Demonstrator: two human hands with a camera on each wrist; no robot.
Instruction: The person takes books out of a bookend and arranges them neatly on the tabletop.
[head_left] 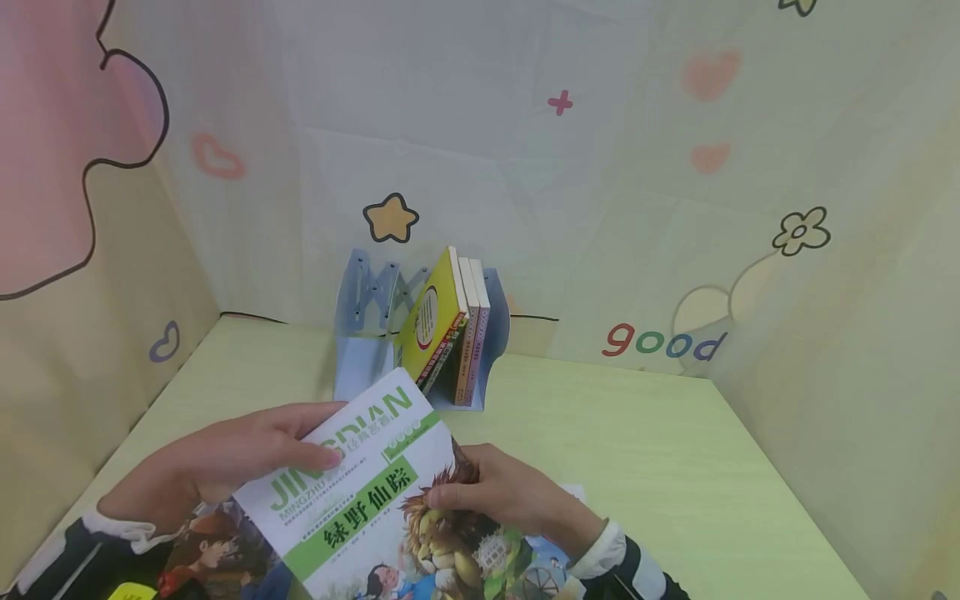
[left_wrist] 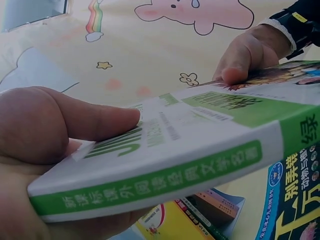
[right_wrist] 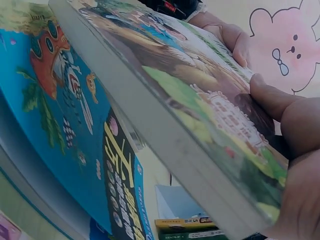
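Both hands hold one paperback book (head_left: 360, 492) with a white and green cover and a lion picture, tilted above the near side of the table. My left hand (head_left: 247, 446) grips its upper left corner, thumb across the front cover. On the opposite edge, my right hand (head_left: 510, 492) pinches the book, with its thumb over the lion's mane. The green and white spine faces the left wrist view, while the page edges face the right wrist view. Below it lie other books, among them a blue one (right_wrist: 55, 115) with a palm tree and a dark illustrated one (head_left: 217, 550).
Farther back on the pale green table (head_left: 637, 450) stands a light blue expandable book rack (head_left: 495, 333). It holds several books toward its right side, with a yellow book (head_left: 435, 321) leaning among them. A printed curtain (head_left: 480, 150) hangs behind and along the sides.
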